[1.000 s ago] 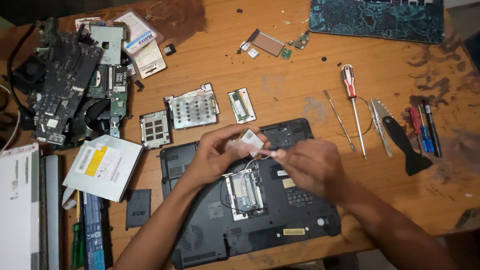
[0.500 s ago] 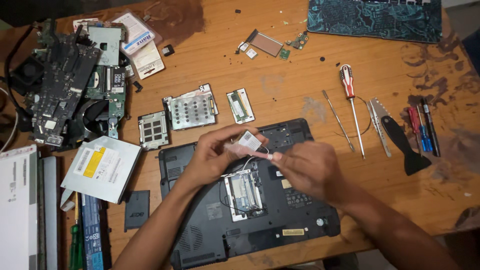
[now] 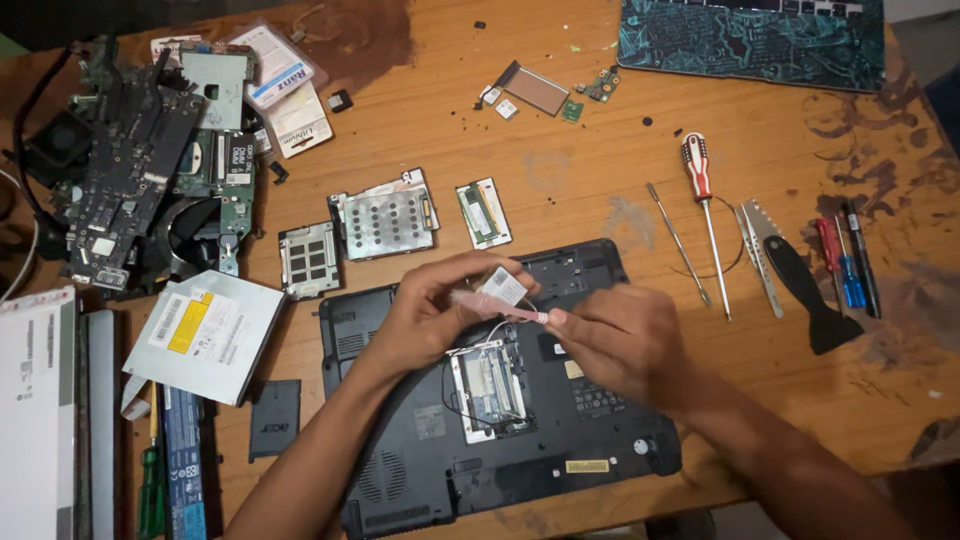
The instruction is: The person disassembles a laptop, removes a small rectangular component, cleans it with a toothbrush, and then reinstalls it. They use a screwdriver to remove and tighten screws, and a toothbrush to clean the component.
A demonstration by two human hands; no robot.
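Observation:
A black laptop base [image 3: 590,440] lies upside down on the wooden table, its open bay [image 3: 490,385] exposing a silver frame and thin wires. Above the bay, my left hand [image 3: 430,315] pinches a small card with a white label [image 3: 503,287]. My right hand [image 3: 620,340] meets it from the right, fingertips gripping a slim pale tool [image 3: 500,307] whose far end lies under the card. Thin wires run from the card down into the bay.
Removed covers [image 3: 385,218] and a memory module [image 3: 483,212] lie behind the laptop. A stack of circuit boards [image 3: 140,170] and an optical drive [image 3: 205,335] sit at the left. Screwdrivers [image 3: 700,200], a scraper [image 3: 805,290] and pens lie at the right. A patterned panel [image 3: 750,40] is at the back.
Both hands stay over the bay holding the card and tool; only small finger shifts show. Nothing else on the table has moved.

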